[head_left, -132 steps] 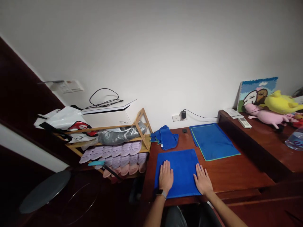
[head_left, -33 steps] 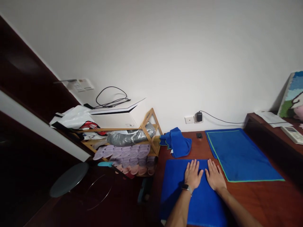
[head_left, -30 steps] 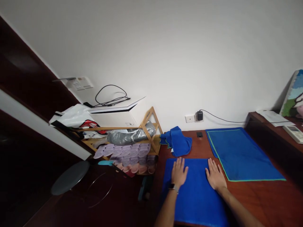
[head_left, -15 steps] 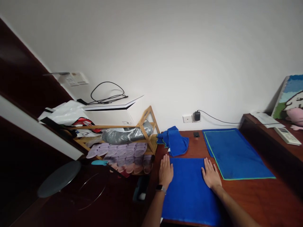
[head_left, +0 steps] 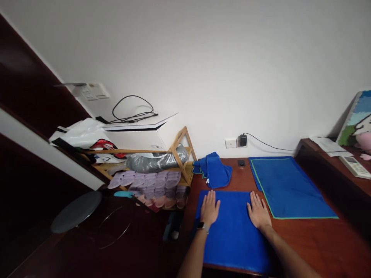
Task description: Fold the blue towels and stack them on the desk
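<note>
The left hand (head_left: pixel 210 211) is now nearer to the right hand (head_left: pixel 259 214); both lie flat-palmed, the blue cloth (head_left: pixel 234 235) beneath appearing smooth.

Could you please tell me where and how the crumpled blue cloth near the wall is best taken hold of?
I would pinch the crumpled blue cloth by its bunched folds, coming from above and the near side: the folds look raised enough to catch, while the wall stands close behind.

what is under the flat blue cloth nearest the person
Reddish-brown wooden table shows beyond the far edge of the flat blue cloth; whatever lies directly beneath it is covered and cannot be seen.
</note>
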The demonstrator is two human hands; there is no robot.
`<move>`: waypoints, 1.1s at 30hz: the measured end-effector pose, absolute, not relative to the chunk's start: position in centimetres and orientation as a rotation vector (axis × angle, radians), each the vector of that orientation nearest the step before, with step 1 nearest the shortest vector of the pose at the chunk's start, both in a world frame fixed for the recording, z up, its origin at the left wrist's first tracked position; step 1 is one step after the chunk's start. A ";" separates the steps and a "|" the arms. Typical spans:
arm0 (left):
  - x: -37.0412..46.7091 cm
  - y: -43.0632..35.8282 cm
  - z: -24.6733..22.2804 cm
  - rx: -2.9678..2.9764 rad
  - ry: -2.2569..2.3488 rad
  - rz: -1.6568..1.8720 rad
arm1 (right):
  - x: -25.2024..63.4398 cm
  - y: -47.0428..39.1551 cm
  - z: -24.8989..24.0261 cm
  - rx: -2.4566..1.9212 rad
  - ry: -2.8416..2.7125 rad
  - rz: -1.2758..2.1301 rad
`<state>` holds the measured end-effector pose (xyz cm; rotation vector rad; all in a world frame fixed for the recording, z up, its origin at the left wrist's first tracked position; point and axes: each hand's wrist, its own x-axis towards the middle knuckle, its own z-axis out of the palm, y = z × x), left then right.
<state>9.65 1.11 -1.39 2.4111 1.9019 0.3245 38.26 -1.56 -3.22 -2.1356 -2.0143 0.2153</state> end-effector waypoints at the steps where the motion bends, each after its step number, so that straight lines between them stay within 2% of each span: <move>1: 7.6 1.3 -1.2 2.391 1.955 0.294 | 38.2 -1.6 -3.1 -2.136 -2.015 0.219; 5: 3.0 1.6 -1.4 2.411 2.013 0.257 | 38.2 -1.7 -2.9 -2.142 -2.013 0.223; 9: 3.8 1.6 -1.2 2.453 2.058 0.342 | 38.1 -1.6 -3.2 -2.143 -2.003 0.193; 12: 8.5 0.6 -0.4 2.484 2.046 0.509 | 38.1 -1.5 -3.3 -2.125 -1.994 0.194; 15: 16.2 -1.2 -0.2 2.590 1.776 0.626 | 38.3 -1.5 -3.3 -2.132 -2.016 0.222; 18: 22.3 -3.2 -1.3 2.624 1.519 0.580 | 38.4 -1.6 -3.2 -2.134 -2.058 0.218; 20: 22.7 -3.9 -2.1 2.599 1.502 0.526 | 38.4 -1.6 -3.1 -2.126 -2.059 0.207; 22: 19.8 -4.0 -2.6 2.563 1.591 0.484 | 38.3 -1.6 -3.1 -2.130 -2.034 0.208; 28: 3.3 -3.9 -3.0 2.336 2.118 0.350 | 38.3 -1.5 -3.5 -2.158 -2.010 0.220; 33: 0.2 -4.6 -3.1 2.373 2.192 0.441 | 38.0 -1.5 -2.9 -2.174 -2.010 0.248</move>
